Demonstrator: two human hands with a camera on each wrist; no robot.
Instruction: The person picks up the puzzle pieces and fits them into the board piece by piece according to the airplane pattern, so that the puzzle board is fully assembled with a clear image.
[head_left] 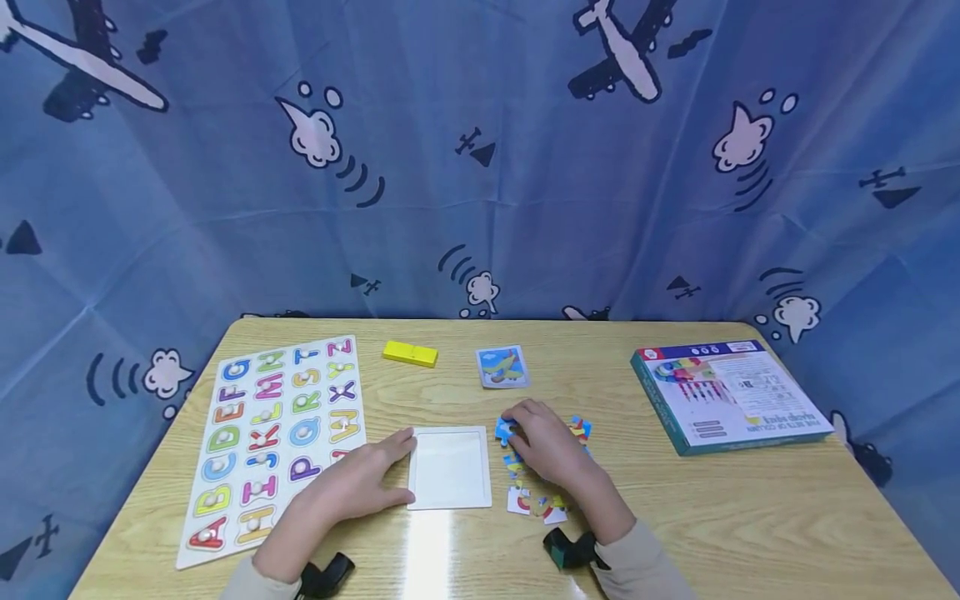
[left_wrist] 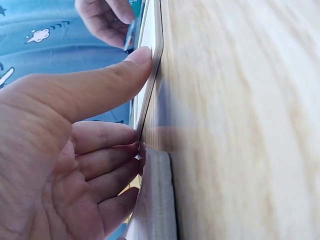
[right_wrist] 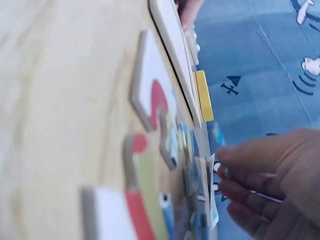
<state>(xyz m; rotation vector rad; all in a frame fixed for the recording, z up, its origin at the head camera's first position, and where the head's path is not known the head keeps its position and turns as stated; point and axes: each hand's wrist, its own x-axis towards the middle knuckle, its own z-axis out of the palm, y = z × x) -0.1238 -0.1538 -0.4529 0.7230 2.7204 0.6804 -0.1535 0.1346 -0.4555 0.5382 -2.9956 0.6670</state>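
My left hand [head_left: 360, 479] touches the left edge of a white square puzzle tray [head_left: 450, 468], its thumb and fingers spread along that side. The left wrist view shows the thumb [left_wrist: 110, 85] and fingertips against the tray's edge. To the right of the tray, my right hand [head_left: 551, 446] pinches a blue jigsaw piece [right_wrist: 218, 134] between thumb and fingers, raised above the table in the right wrist view. Loose jigsaw pieces [head_left: 518, 500] with red, yellow and blue print lie under and around this hand, some hidden by it.
A small picture card [head_left: 503, 367] lies behind the tray, with a yellow block [head_left: 410, 353] to its left. An alphabet board [head_left: 277, 442] covers the table's left side, partly beneath the left arm. A flat box [head_left: 731, 396] lies at the right. A blue curtain [head_left: 480, 167] hangs behind.
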